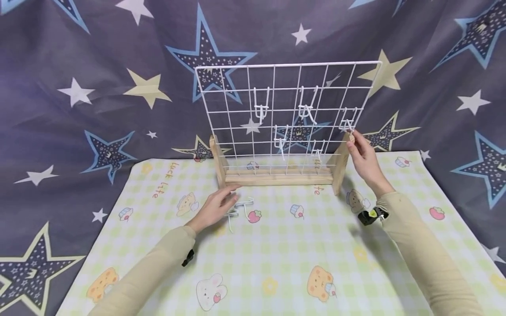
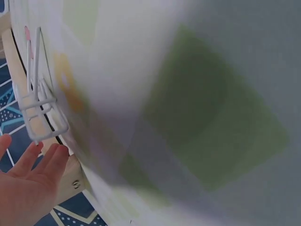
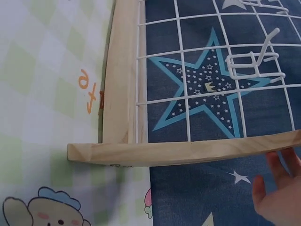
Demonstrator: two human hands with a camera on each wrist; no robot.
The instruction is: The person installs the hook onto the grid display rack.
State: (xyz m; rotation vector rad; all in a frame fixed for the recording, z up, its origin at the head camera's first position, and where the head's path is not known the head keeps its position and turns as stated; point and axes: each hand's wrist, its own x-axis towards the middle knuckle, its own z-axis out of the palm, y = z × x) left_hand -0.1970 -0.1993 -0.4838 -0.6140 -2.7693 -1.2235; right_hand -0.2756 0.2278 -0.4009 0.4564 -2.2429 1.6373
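A white wire grid panel point(image 1: 286, 126) stands upright in a wooden stand point(image 1: 278, 179), with several white wire hooks point(image 1: 280, 141) hung on it. My right hand point(image 1: 366, 163) is at the top of the stand's right upright point(image 3: 197, 151); in the right wrist view its fingertips touch the upright's outer side, thumb apart from the wood. Before the stand's left end my left hand point(image 1: 213, 208) lies low with fingers extended, beside loose white hooks point(image 1: 244, 203) on the tablecloth. The left wrist view shows those hooks point(image 2: 40, 106) right by its fingertips.
A green-and-white checked tablecloth point(image 1: 272, 245) with cartoon prints covers the table. Behind it hangs a dark curtain point(image 1: 130, 52) with stars. Each wrist wears a black strap, such as the right wrist strap point(image 1: 371, 216).
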